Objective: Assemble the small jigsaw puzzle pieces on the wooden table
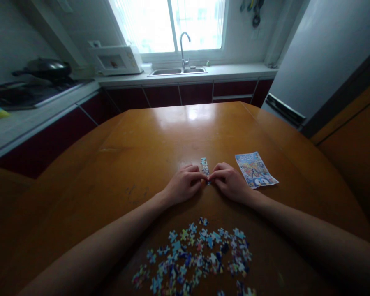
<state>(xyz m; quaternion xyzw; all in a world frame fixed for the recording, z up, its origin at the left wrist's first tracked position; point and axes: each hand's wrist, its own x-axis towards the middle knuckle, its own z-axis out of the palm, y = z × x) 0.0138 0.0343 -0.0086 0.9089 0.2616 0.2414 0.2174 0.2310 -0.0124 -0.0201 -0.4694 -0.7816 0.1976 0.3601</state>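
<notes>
A narrow joined strip of jigsaw puzzle pieces lies on the wooden table, running away from me. My left hand pinches at the near end of this strip from the left. From the right, my right hand does the same, its fingertips almost meeting those of the left. The fingers partly cover the strip's near end, so the exact piece under them is hard to see. Closer to me, many loose puzzle pieces are spread in a heap between my forearms. A colourful picture sheet lies just right of my right hand.
The brown wooden table has a rounded outline. Beyond it stand a counter with a sink and tap, and a white microwave. A pan sits on the stove at left; a fridge stands at right.
</notes>
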